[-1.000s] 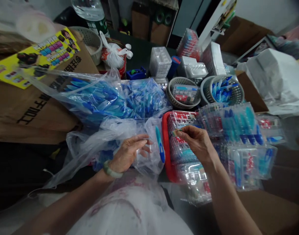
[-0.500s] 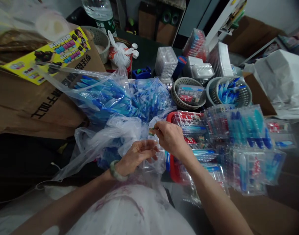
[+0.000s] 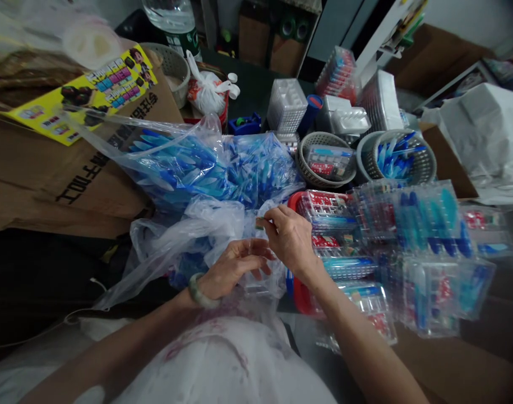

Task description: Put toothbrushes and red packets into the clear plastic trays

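Note:
My left hand [image 3: 239,266], with a pale green bangle at its wrist, curls its fingers around a clear plastic case [image 3: 256,289]; most of the case is hard to see against the bags. Just above it, my right hand [image 3: 290,233] pinches a small green-and-tan piece [image 3: 259,224], whose kind I cannot make out, over the case's far end. Crumpled clear plastic bags [image 3: 214,216] lie beside and under my hands. Behind them is an open bag of blue plastic pieces [image 3: 189,163]. To the right, a red basket [image 3: 300,292] holds filled clear cases [image 3: 349,266].
More filled cases [image 3: 428,280] are piled at the right. Grey baskets [image 3: 323,177] stand behind, near stacked clear trays [image 3: 286,104] and a blue tape dispenser [image 3: 245,124]. A cardboard box [image 3: 109,196] stands at the left, a water bottle [image 3: 172,25] at the back.
Both hands stay almost in place. My right hand has turned slightly over the case, with the small piece still pinched. The whole view has shifted a little.

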Demonstrator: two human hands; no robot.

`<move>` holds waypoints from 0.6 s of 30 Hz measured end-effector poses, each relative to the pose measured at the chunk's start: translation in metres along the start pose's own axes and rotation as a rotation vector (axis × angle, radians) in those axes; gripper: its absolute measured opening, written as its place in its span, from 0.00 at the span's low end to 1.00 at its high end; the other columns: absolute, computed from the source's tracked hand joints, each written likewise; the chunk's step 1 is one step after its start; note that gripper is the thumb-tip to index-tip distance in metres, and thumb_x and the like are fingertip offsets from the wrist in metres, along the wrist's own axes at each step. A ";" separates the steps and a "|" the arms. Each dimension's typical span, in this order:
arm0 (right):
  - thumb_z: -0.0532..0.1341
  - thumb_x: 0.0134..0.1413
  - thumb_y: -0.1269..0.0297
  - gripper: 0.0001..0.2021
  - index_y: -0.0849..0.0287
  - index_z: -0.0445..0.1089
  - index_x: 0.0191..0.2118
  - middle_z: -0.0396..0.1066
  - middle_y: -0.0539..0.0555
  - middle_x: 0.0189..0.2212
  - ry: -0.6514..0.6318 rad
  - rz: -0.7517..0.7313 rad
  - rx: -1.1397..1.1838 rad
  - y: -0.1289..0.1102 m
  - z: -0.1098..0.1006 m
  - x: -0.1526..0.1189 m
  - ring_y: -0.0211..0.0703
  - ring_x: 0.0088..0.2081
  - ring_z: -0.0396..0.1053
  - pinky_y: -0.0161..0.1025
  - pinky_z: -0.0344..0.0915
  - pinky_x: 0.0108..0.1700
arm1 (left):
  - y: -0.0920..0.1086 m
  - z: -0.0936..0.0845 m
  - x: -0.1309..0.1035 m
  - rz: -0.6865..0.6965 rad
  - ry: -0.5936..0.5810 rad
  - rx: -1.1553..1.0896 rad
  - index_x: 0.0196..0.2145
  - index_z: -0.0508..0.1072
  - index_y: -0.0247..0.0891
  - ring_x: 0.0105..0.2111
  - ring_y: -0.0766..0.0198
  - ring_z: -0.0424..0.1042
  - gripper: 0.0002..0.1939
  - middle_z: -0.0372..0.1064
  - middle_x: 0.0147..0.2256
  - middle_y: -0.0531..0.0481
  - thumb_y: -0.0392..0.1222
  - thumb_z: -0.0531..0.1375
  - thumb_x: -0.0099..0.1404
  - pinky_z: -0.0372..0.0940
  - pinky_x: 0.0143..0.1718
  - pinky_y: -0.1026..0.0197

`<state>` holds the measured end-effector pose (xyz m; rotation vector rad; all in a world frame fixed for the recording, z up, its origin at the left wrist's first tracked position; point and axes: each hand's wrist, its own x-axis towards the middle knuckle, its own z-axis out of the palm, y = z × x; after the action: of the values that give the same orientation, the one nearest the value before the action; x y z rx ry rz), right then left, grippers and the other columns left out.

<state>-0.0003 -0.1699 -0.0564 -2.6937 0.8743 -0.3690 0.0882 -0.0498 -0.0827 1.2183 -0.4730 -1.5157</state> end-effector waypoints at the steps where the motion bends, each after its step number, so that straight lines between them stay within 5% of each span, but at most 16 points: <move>1: 0.57 0.60 0.61 0.10 0.57 0.71 0.31 0.69 0.50 0.29 0.011 0.002 0.040 0.001 -0.001 0.000 0.35 0.30 0.65 0.33 0.51 0.29 | 0.000 0.000 0.000 -0.016 -0.002 -0.026 0.41 0.70 0.30 0.28 0.64 0.71 0.14 0.72 0.35 0.45 0.33 0.59 0.56 0.62 0.27 0.63; 7: 0.56 0.60 0.61 0.11 0.58 0.72 0.31 0.67 0.49 0.26 0.166 0.030 0.133 0.008 -0.010 0.003 0.34 0.28 0.63 0.32 0.52 0.30 | -0.005 -0.002 0.000 -0.053 0.011 -0.091 0.43 0.70 0.32 0.29 0.62 0.73 0.15 0.73 0.38 0.43 0.37 0.61 0.57 0.62 0.26 0.64; 14: 0.61 0.55 0.63 0.07 0.58 0.72 0.29 0.70 0.48 0.26 -0.232 -0.043 0.227 0.016 -0.032 0.014 0.33 0.26 0.64 0.31 0.51 0.29 | -0.005 -0.001 -0.001 -0.067 -0.002 -0.060 0.44 0.70 0.33 0.30 0.62 0.72 0.16 0.72 0.39 0.44 0.37 0.60 0.56 0.62 0.27 0.64; 18: 0.60 0.56 0.62 0.07 0.57 0.73 0.30 0.72 0.49 0.28 -0.285 -0.027 0.048 0.012 -0.033 0.018 0.37 0.29 0.66 0.34 0.49 0.29 | -0.005 0.000 -0.001 -0.047 -0.017 -0.027 0.43 0.70 0.31 0.30 0.63 0.72 0.15 0.71 0.39 0.44 0.35 0.59 0.57 0.61 0.27 0.65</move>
<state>-0.0029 -0.1959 -0.0272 -2.6291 0.7359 -0.0083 0.0854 -0.0469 -0.0861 1.2037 -0.4369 -1.5682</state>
